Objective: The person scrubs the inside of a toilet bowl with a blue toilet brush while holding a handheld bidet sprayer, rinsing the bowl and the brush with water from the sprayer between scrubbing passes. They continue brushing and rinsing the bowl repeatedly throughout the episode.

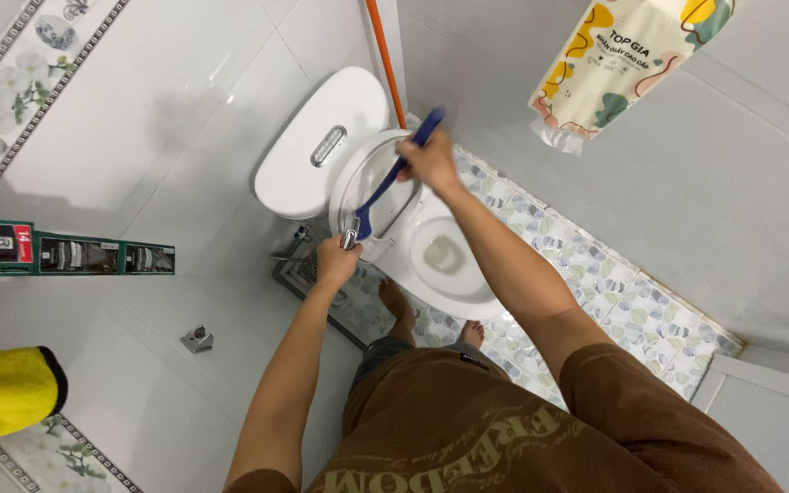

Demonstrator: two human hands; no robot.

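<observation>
Carefully, the right hand (pixel 429 162) is gripping the blue toilet brush (pixel 393 178) while the left hand (pixel 337 262) is clasping the spray nozzle (pixel 350 237) beside the bristles; steadier strokes along the toilet (pixel 454 283) rim would help.

Blue toilet brush (pixel 393 180) is tilted, long handle up, head down against the raised white seat. Small chrome sprayer head (pixel 350 238) sits right beside the brush end.
</observation>
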